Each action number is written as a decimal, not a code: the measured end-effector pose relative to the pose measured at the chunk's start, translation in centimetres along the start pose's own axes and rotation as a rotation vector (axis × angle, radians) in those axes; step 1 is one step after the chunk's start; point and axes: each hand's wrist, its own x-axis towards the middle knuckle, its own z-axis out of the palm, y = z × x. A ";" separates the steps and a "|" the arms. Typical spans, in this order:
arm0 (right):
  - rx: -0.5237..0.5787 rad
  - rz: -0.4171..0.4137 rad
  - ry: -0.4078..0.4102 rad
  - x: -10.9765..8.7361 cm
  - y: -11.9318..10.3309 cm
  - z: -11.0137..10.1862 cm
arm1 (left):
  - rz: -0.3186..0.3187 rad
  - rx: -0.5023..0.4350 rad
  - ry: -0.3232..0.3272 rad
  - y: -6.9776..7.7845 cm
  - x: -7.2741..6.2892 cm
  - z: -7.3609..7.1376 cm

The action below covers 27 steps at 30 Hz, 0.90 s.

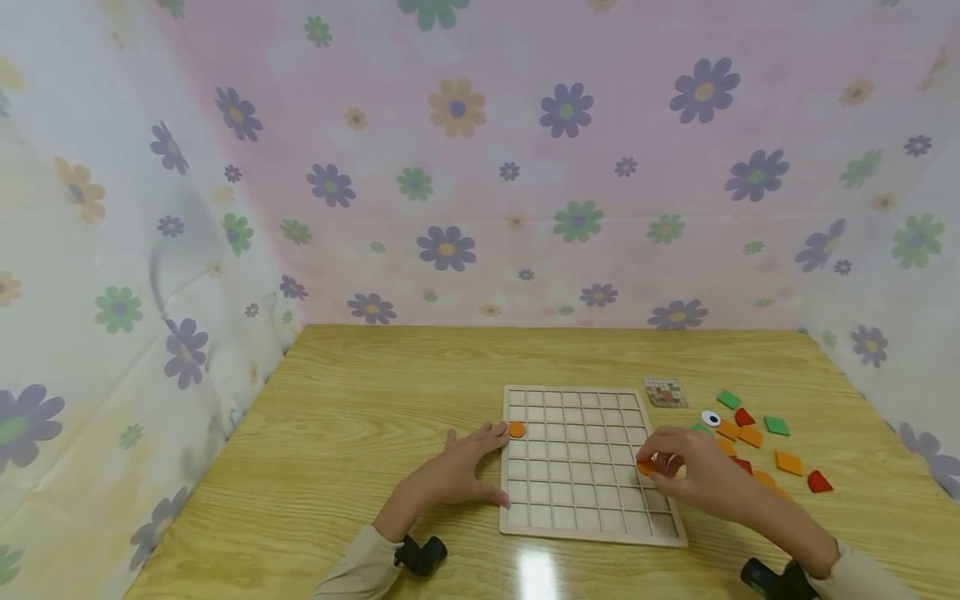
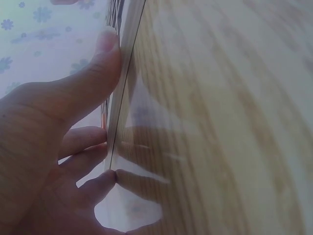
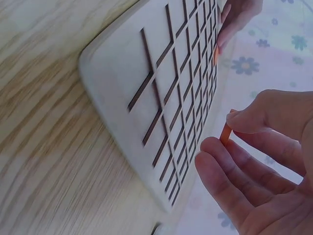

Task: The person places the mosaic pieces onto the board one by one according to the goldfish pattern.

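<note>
A light wooden grid board lies flat on the table. My left hand rests at its left edge, fingers fairly straight, with the thumb touching the rim near the lower left. By those fingertips an orange round piece sits in a cell of the leftmost column. Over the board's right side my right hand pinches a second orange piece between thumb and fingers. The right wrist view shows this piece edge-on, held apart from the grid. In the left wrist view the left thumb lies against the board's edge.
Right of the board lie scattered flat pieces: green squares, orange squares, red wedges and a white eye-like piece. A small pattern card lies at the board's upper right corner. Flowered cloth surrounds the wooden table.
</note>
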 end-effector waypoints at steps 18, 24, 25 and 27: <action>0.081 -0.053 -0.084 3.2 -1.9 3.3 | -0.016 0.007 -0.001 0.1 0.0 0.1; 0.112 -0.058 -0.110 4.0 -2.1 4.3 | -0.019 0.004 0.003 -0.1 0.0 0.2; 0.113 -0.058 -0.114 4.1 -2.1 4.5 | -0.020 0.003 0.004 -0.1 0.0 0.2; 0.113 -0.056 -0.119 4.4 -2.1 4.9 | -0.026 -0.005 0.004 0.0 0.0 0.1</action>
